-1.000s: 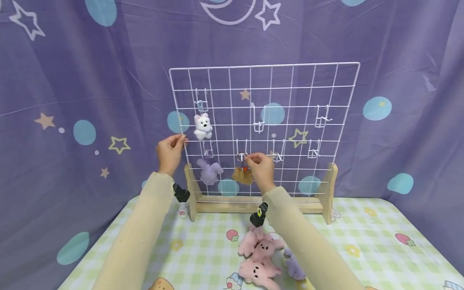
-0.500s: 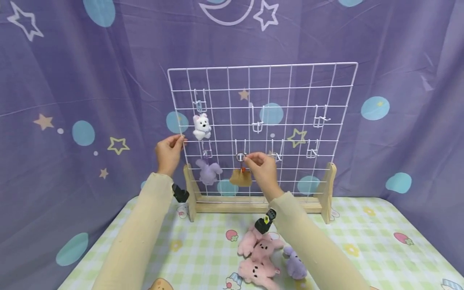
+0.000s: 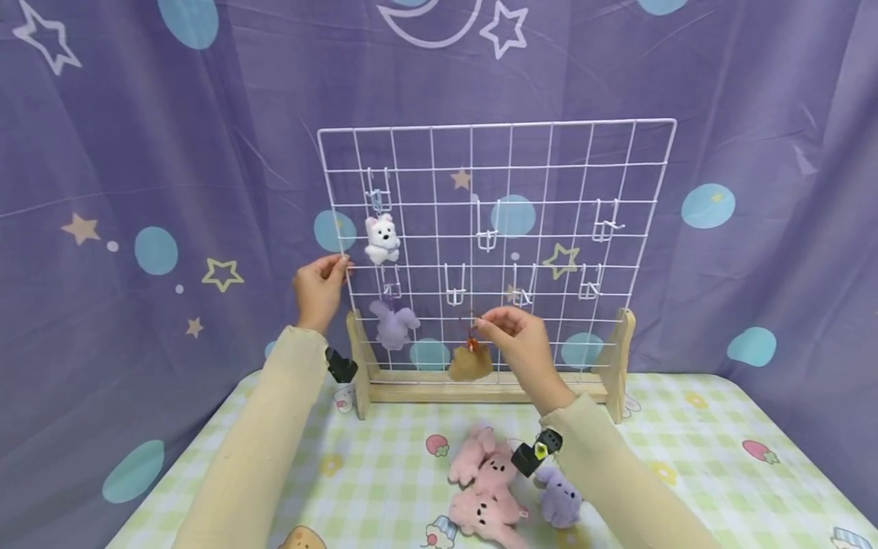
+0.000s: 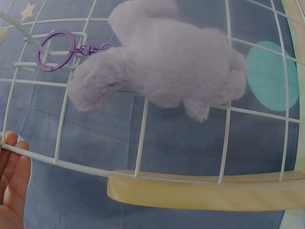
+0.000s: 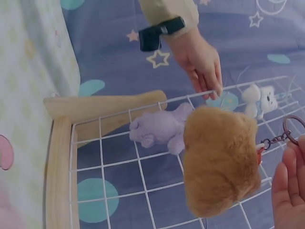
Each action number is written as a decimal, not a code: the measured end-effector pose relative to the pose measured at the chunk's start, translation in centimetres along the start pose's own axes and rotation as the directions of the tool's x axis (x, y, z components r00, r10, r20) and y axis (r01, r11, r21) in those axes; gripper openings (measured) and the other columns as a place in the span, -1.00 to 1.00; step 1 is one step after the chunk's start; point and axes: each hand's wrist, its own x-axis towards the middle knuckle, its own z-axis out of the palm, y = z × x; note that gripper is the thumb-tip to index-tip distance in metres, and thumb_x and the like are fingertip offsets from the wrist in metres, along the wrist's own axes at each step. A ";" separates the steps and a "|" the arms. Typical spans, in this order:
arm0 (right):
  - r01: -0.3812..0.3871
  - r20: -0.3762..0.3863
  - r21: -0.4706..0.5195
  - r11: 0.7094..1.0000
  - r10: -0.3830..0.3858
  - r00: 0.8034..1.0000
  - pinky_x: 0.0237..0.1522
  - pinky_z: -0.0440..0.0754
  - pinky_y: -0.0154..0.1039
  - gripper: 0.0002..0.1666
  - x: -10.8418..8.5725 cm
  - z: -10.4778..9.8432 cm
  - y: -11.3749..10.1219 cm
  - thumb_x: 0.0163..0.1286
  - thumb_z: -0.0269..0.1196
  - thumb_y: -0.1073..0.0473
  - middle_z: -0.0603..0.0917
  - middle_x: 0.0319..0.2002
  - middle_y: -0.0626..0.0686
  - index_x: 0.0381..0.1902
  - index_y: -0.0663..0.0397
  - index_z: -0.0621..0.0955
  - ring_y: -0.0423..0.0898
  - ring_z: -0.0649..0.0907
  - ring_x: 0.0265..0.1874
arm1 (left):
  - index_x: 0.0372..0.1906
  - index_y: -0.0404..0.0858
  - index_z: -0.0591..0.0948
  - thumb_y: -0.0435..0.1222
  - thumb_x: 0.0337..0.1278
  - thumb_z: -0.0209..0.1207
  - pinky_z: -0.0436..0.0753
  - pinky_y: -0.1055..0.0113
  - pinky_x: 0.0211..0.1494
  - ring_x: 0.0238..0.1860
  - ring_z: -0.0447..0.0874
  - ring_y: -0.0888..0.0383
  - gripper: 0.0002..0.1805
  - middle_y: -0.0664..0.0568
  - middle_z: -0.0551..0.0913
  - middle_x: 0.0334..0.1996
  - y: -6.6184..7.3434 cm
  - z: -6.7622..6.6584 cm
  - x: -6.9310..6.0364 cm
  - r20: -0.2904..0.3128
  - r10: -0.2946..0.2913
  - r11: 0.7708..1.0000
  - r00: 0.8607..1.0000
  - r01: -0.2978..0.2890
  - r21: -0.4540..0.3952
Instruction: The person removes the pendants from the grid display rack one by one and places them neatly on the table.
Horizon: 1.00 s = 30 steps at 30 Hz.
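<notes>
The right hand (image 3: 517,339) pinches the ring of a brown plush keychain (image 3: 470,362) in front of the white wire grid (image 3: 511,165), below the lower middle hook (image 3: 456,295). In the right wrist view the brown plush (image 5: 219,160) dangles by a chain from the dark ring (image 5: 291,128) at the fingers. The left hand (image 3: 320,290) grips the grid's left edge wire. A purple plush (image 3: 394,325) hangs from the lower left hook, its purple ring (image 4: 56,50) plain in the left wrist view. Above it hangs a white bear plush (image 3: 382,240).
Hooks without plushes hang at the upper middle (image 3: 487,239), upper right (image 3: 607,229) and lower right (image 3: 590,290). The grid stands in a wooden base (image 3: 439,392). Several pink plushes (image 3: 483,515) and a purple one (image 3: 559,499) lie on the checked tablecloth (image 3: 384,488).
The right hand has moved down and to the right with the brown plush. Its ring has come away from the lower middle hook. The left hand stays at the grid's edge.
</notes>
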 end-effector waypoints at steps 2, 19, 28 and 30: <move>0.000 0.040 -0.008 1.000 0.000 0.999 -0.17 0.66 -0.27 -0.80 -0.7 -0.3 -0.2 0.22 0.34 0.19 0.71 -0.39 0.01 -0.33 0.24 0.62 -0.06 0.68 -0.32 | -0.17 -0.43 0.68 -0.27 0.22 0.19 0.62 0.62 -0.34 -0.41 0.67 0.28 -0.73 -0.25 0.72 -0.30 0.0 -0.1 0.0 -0.001 -0.004 1.000 1.000 0.004 -0.002; -0.019 0.313 0.079 0.997 -0.007 0.950 -0.27 0.67 -0.33 -0.83 -5.1 1.5 3.2 0.25 0.27 0.34 0.69 -0.41 0.06 -0.33 0.43 0.57 -0.22 0.64 -0.45 | -0.18 -0.43 0.69 -0.28 0.22 0.19 0.61 0.63 -0.34 -0.46 0.62 0.38 -0.74 -0.25 0.72 -0.30 0.0 -0.1 -0.1 0.000 0.010 1.000 1.000 -0.010 0.005; -0.060 0.399 0.059 0.996 0.032 0.916 -0.28 0.65 -0.35 -0.83 -5.9 4.7 5.5 0.25 0.27 0.31 0.68 -0.34 0.27 -0.31 0.39 0.60 -0.18 0.63 -0.44 | -0.17 -0.42 0.69 -0.27 0.22 0.19 0.60 0.63 -0.34 -0.44 0.65 0.32 -0.73 -0.23 0.72 -0.31 0.1 -0.1 -0.2 0.005 0.014 1.000 1.000 -0.014 0.004; -0.076 0.408 0.056 0.996 0.046 0.912 -0.30 0.64 -0.38 -0.83 -6.1 5.4 5.8 0.25 0.28 0.31 0.69 -0.33 0.26 -0.31 0.39 0.60 -0.18 0.63 -0.44 | -0.16 -0.41 0.69 -0.26 0.22 0.19 0.60 0.63 -0.34 -0.42 0.66 0.29 -0.73 -0.22 0.72 -0.31 0.1 -0.1 -0.2 0.007 0.014 1.000 1.000 -0.014 0.013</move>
